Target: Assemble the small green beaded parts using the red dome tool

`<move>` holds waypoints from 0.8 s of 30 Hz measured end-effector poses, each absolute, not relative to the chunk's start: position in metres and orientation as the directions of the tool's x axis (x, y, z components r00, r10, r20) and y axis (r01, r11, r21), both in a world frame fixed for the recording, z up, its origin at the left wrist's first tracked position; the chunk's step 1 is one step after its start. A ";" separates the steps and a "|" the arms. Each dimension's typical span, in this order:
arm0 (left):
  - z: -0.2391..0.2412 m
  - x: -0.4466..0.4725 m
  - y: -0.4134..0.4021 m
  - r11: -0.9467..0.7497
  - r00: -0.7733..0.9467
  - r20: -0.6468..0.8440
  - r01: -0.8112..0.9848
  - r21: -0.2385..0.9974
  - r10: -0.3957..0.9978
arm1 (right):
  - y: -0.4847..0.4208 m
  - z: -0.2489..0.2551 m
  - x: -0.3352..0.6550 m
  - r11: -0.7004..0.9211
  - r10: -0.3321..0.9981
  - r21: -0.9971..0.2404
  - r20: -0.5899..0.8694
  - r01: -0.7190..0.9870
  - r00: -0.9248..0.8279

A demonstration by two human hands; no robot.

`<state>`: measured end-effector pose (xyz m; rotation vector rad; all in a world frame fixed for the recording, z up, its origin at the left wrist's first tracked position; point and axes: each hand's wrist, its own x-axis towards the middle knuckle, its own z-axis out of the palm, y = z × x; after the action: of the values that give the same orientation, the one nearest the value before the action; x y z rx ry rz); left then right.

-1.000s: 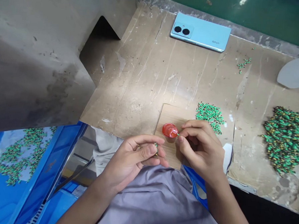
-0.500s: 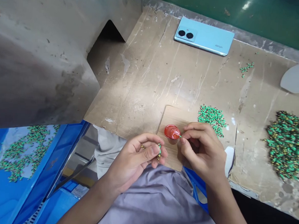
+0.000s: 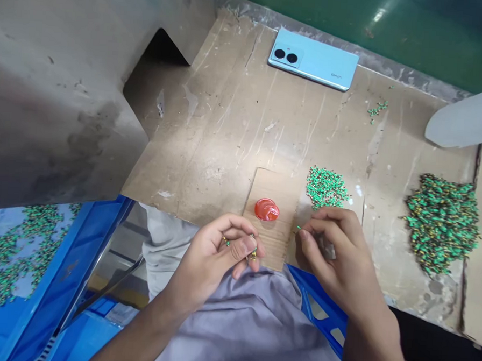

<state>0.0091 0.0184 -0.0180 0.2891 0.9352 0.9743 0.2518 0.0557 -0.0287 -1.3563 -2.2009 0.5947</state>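
Observation:
My left hand [image 3: 215,254] is closed, palm partly up, with small green-and-gold pieces [image 3: 254,253] held between thumb and fingers; their exact kind is too small to tell. My right hand [image 3: 337,258] pinches one tiny green piece [image 3: 299,227] between thumb and index finger, to the right of a small round blob of glossy red paste [image 3: 267,209]. That paste sits on a cardboard piece [image 3: 279,185] between my hands. Just beyond my right fingers lies a pile of tiny green pieces [image 3: 327,186].
A larger heap of green-and-gold pieces [image 3: 441,223] lies at right, near a white container [image 3: 462,119]. At the back rests a light-blue phone [image 3: 328,61]. A metal housing [image 3: 59,95] stands at left, above a blue bin [image 3: 52,300] with more pieces.
My right hand has drawn the tiny green piece away from the red paste, to the right. My left hand stays in about the same place. The whole view has shifted slightly.

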 end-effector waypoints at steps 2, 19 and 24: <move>-0.019 0.013 0.018 0.574 0.228 -0.541 -0.503 0.646 0.809 | 0.052 -0.032 0.255 0.423 0.900 -0.572 0.176 0.703 -0.398; -0.023 0.021 0.018 0.485 0.108 -0.474 -0.256 0.836 0.874 | 0.049 -0.040 0.250 0.453 0.891 -0.574 0.260 0.682 -0.373; -0.023 0.018 0.016 0.425 0.056 -0.422 -0.175 0.888 0.905 | 0.051 -0.046 0.248 0.482 0.873 -0.544 0.229 0.687 -0.431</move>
<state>0.0183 0.0164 -0.0233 0.7623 1.2397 0.9534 0.2479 0.0505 -0.0458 -1.2894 -2.2485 0.5133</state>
